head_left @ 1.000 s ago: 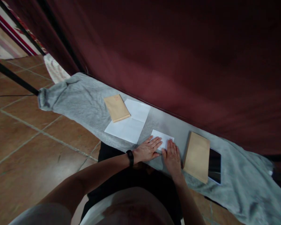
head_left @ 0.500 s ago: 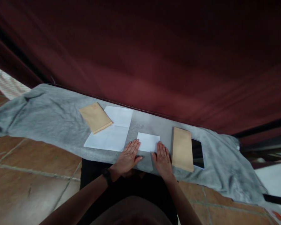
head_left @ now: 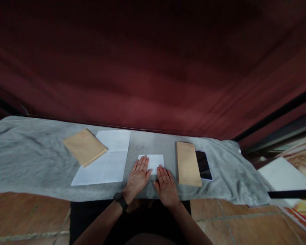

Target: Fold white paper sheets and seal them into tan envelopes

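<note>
A small folded white paper [head_left: 154, 160] lies on the grey cloth in front of me. My left hand [head_left: 139, 173] rests flat over its left side, fingers stretched out and pointing away from me. At the paper's lower right corner, my right hand [head_left: 165, 185] lies with its fingers extended, the tips touching it. A larger white sheet with crease lines [head_left: 112, 166] is spread to the left. One brown envelope [head_left: 85, 146] overlaps that sheet's left part. To the right of my right hand is a stack of brown envelopes [head_left: 188, 165].
A dark-screened tablet [head_left: 204, 165] sticks out from under the envelope stack. The grey cloth [head_left: 38, 156] covers the long narrow surface. A dark red curtain [head_left: 142, 88] hangs along its far edge. A white board [head_left: 285, 175] stands at the far right, above the tiled floor [head_left: 255, 224].
The view has turned and shifted, so the things sit differently in it. My left hand has moved further onto the small paper; my right hand stays near its right corner.
</note>
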Motion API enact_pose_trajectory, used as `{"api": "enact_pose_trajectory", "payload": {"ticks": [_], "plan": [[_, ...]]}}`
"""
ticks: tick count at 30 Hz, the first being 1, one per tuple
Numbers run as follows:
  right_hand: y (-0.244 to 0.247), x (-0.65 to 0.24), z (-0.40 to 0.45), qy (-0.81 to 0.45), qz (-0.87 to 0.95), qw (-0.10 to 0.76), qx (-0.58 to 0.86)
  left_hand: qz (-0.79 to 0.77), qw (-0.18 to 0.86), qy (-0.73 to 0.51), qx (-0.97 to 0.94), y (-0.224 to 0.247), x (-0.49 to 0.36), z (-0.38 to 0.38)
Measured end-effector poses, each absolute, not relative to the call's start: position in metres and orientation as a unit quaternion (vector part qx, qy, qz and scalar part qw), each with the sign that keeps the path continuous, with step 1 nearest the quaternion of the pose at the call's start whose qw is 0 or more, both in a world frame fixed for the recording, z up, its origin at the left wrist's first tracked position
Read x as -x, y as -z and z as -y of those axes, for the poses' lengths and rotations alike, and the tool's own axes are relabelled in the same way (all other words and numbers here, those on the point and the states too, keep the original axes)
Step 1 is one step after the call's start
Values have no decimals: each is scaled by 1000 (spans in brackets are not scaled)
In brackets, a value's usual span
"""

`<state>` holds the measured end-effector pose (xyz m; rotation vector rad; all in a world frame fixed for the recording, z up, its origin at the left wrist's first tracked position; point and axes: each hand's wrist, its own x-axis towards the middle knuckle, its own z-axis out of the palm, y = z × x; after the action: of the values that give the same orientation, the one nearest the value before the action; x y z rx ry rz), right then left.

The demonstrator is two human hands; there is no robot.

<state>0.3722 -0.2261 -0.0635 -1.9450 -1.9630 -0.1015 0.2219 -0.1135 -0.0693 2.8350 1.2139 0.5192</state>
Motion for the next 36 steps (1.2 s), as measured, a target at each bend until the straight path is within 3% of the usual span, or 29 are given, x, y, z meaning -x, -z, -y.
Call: {"api": "enact_pose_trajectory", "payload": {"ticks": [8, 18, 26, 31, 36], "plan": [[63, -377, 234, 40, 687, 189, 701, -367, -13, -185, -912, 77, -190, 116], [46, -392, 205, -1, 718, 155, 678, -291, -85, 40, -952, 62, -201, 115], [52, -390, 201, -9, 741, 126, 660, -328, -13, -24, -944, 71, -208, 116], [49, -395, 195, -26, 740, 152, 655, -338, 3, -24, -941, 50, -208, 118], [32, -406, 180, -79, 708, 222, 666, -373, 110, -112, -915, 19, -200, 106]]}}
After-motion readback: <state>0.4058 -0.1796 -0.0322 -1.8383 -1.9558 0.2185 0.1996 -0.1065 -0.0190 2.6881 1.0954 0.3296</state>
